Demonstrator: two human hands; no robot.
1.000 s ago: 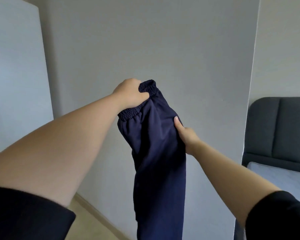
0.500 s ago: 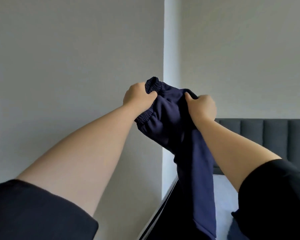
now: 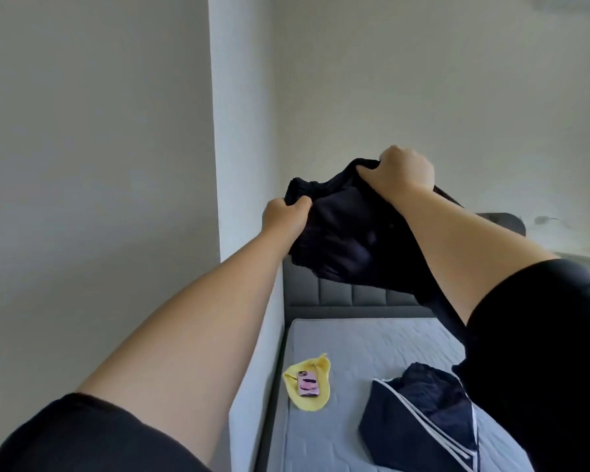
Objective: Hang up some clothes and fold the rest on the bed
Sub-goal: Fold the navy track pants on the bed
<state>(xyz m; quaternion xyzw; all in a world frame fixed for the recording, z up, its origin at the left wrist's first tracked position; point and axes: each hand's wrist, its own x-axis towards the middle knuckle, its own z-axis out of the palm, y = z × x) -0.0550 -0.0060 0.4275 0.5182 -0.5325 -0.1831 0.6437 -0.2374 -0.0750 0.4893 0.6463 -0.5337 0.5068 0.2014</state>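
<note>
Pale grey walls meet at a corner behind our raised arms, and below lies the bed (image 3: 372, 342) with its dark padded headboard (image 3: 338, 294). We stretch both arms forward: our left grip (image 3: 285, 218) is curled tight round one end of the waistband of the navy trousers (image 3: 348, 240), and our right grip (image 3: 404, 172), higher, clenches the other end, so the cloth hangs above the headboard. Half a second ago the two sat close together; now they are pulled apart. On the mattress lie a yellow cloth (image 3: 315, 403) with a phone (image 3: 308, 383) on it and a striped navy garment (image 3: 419, 413).
</note>
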